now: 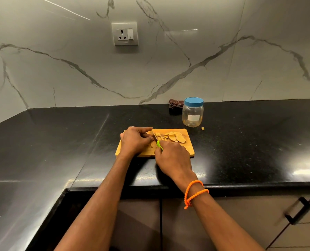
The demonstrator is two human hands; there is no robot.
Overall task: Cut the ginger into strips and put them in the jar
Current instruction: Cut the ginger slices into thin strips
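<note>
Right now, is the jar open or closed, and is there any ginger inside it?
Closed and empty: the blue lid sits on the jar, which stands upright, and its clear wall shows nothing inside. The ginger lies on the board.

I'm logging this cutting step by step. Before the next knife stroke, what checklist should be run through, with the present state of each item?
1. Right hand grips the green-handled knife: ok.
2. Left hand steadies the ginger beside the blade: ok.
3. Left fingertips tucked away from the edge: cannot tell.
4. Ginger lies on the cutting board, board flat on the counter: ok.
5. Jar open for the strips: not ok, its blue lid is on.
6. Stray ginger bit off the board: not ok.
</note>
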